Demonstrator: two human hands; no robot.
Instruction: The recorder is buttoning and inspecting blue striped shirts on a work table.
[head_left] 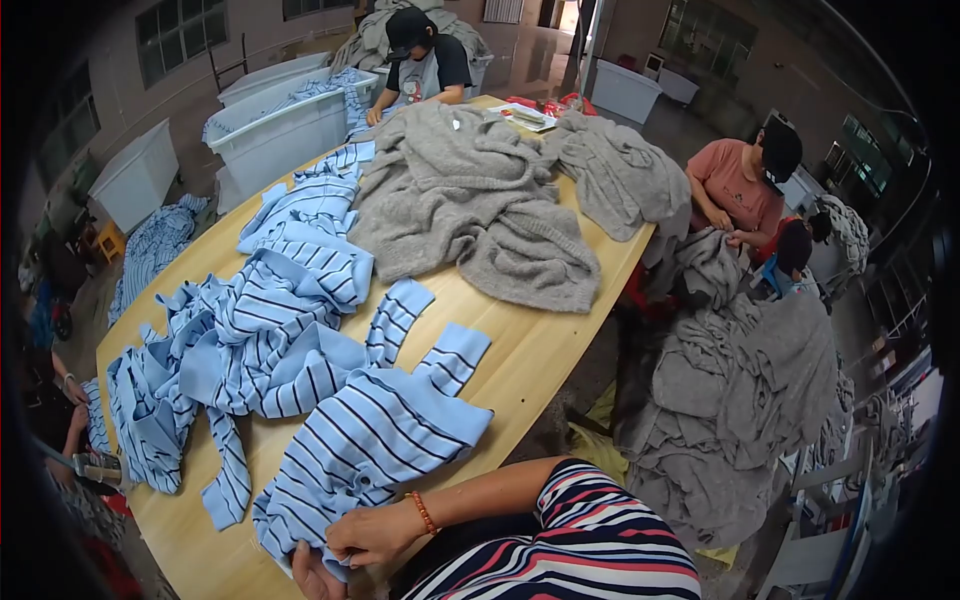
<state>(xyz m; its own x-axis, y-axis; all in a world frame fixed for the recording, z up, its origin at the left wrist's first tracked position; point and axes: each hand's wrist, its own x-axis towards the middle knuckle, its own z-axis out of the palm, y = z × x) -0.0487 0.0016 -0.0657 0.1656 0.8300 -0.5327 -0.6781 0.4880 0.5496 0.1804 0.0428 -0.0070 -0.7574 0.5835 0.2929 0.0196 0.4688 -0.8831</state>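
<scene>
A light blue knit sweater with dark stripes (pixel 375 430) lies on the near edge of the wooden table, its sleeves pointing away from me. My right hand (pixel 380 530), a beaded bracelet on its wrist, is closed on the sweater's near edge with the fingers curled down into the cloth. Beside it, at the bottom of the picture, my left hand (pixel 316 576) pinches the same edge. Part of the left hand is cut off or covered by fabric. Between the hands a small fold of the knit hangs over the table's edge.
More striped sweaters (pixel 270 320) lie heaped along the table's left side. Grey knit garments (pixel 470 200) cover its far part, and another grey pile (pixel 730 400) stands at the right. Co-workers sit at the far end, right and left. A white bin (pixel 290 140) stands behind the table (pixel 530 350).
</scene>
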